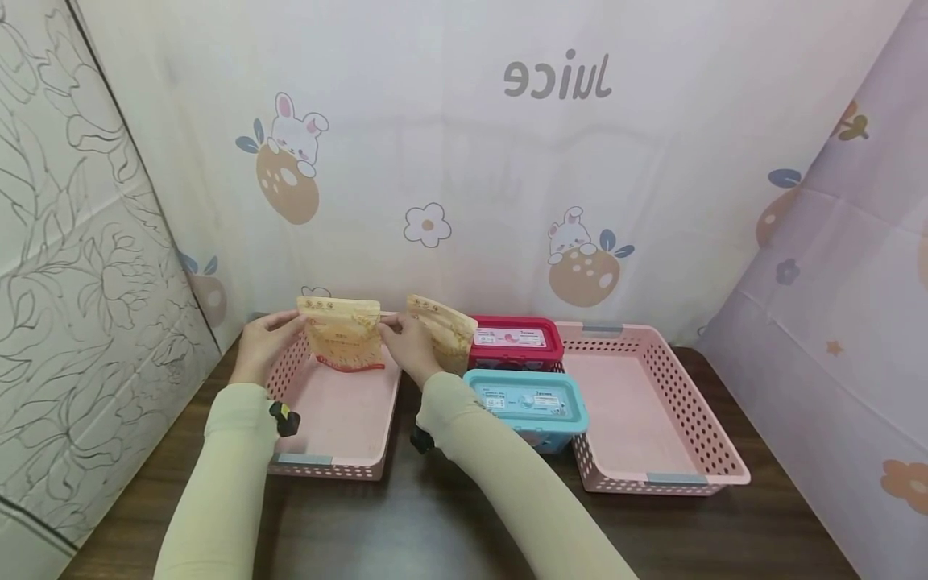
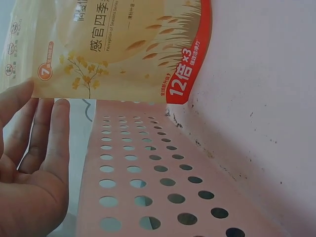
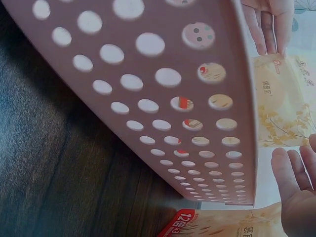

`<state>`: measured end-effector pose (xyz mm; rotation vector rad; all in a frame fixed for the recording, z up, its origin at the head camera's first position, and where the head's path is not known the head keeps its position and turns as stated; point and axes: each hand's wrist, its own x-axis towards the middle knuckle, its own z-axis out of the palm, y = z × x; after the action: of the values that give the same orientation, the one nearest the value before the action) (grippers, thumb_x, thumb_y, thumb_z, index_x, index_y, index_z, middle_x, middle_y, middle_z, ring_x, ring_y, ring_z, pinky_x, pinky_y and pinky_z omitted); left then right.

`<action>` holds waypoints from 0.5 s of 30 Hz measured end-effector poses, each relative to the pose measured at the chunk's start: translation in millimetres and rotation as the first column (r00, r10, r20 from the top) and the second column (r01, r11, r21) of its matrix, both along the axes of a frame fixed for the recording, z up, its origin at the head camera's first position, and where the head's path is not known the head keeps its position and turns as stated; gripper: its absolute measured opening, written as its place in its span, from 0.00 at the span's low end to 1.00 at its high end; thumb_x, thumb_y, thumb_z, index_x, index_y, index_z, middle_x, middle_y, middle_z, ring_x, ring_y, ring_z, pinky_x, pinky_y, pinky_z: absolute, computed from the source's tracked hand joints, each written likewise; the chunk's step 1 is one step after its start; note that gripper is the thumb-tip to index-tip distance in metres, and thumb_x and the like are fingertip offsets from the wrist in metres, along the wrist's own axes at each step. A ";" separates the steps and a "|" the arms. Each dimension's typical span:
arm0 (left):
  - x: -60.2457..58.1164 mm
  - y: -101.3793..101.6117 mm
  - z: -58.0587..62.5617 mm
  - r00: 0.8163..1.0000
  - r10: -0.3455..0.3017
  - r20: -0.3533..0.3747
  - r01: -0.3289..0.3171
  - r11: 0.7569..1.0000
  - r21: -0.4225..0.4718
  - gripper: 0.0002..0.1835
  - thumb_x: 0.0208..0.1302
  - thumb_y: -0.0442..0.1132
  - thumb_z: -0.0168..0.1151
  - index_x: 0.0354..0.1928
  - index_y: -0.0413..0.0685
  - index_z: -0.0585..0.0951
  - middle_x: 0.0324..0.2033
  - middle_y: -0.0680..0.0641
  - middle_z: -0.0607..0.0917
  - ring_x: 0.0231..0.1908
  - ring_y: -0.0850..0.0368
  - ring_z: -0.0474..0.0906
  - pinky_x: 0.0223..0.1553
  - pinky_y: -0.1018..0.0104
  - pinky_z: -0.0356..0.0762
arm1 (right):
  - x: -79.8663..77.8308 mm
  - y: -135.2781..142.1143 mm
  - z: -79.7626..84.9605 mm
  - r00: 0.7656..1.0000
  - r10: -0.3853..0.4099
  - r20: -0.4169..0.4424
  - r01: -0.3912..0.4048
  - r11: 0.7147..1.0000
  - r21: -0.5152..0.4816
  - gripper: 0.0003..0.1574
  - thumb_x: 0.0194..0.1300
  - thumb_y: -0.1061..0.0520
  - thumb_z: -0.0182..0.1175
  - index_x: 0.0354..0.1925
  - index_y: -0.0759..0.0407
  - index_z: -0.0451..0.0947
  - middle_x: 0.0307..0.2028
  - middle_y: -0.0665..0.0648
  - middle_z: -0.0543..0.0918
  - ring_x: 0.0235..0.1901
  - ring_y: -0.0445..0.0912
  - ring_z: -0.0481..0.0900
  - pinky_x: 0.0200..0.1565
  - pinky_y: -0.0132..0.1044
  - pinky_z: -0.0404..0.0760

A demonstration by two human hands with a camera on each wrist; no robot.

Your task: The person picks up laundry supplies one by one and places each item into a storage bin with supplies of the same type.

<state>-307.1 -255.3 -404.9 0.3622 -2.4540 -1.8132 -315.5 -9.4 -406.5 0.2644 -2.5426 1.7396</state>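
A yellow pouch (image 1: pixel 342 334) with a red bottom edge is held upright over the left pink basket (image 1: pixel 341 419). My left hand (image 1: pixel 263 345) pinches its left edge, thumb in front; the left wrist view shows that hand (image 2: pixel 34 163) at the pouch (image 2: pixel 123 49). At the opposite edge, my right hand (image 1: pixel 412 348) pinches the same pouch. A second yellow pouch (image 1: pixel 451 332) stands outside the basket, partly covered by my right hand and sleeve. In the right wrist view, this second pouch (image 3: pixel 237 222) shows beside the basket wall (image 3: pixel 133 98), below the right hand (image 3: pixel 303 192).
Right of the second pouch sit a red-lidded box (image 1: pixel 511 338) and, nearer, a light-blue-lidded box (image 1: pixel 529 401). Another pink basket (image 1: pixel 663 478) stands at the right. All rest on a dark wooden table (image 1: pixel 348 532), with a printed curtain (image 1: pixel 449 161) behind.
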 end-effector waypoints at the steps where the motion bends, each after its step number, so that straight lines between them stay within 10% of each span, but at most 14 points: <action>1: 0.1 0.2 0.1 1.000 -0.001 0.000 0.001 1.000 -0.001 0.38 0.67 0.61 0.62 0.71 0.46 0.71 0.69 0.39 0.71 0.68 0.42 0.66 0.68 0.46 0.63 | -0.2 0.4 0.3 1.000 0.003 0.003 -0.003 1.000 0.001 0.13 0.74 0.52 0.59 0.50 0.57 0.82 0.45 0.51 0.83 0.49 0.47 0.80 0.51 0.42 0.80; 15: 0.1 2.1 -0.8 0.999 -0.032 -0.020 0.031 0.999 -0.006 0.42 0.67 0.60 0.63 0.74 0.44 0.65 0.72 0.38 0.65 0.69 0.41 0.64 0.68 0.47 0.64 | -1.9 6.0 1.9 0.998 0.057 0.039 -0.059 0.997 0.040 0.20 0.73 0.49 0.60 0.58 0.56 0.80 0.54 0.54 0.81 0.56 0.49 0.78 0.56 0.44 0.79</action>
<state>-307.0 -253.3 -405.7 0.3051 -2.4650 -1.8121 -317.3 -3.4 -404.6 0.3134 -2.6251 1.7292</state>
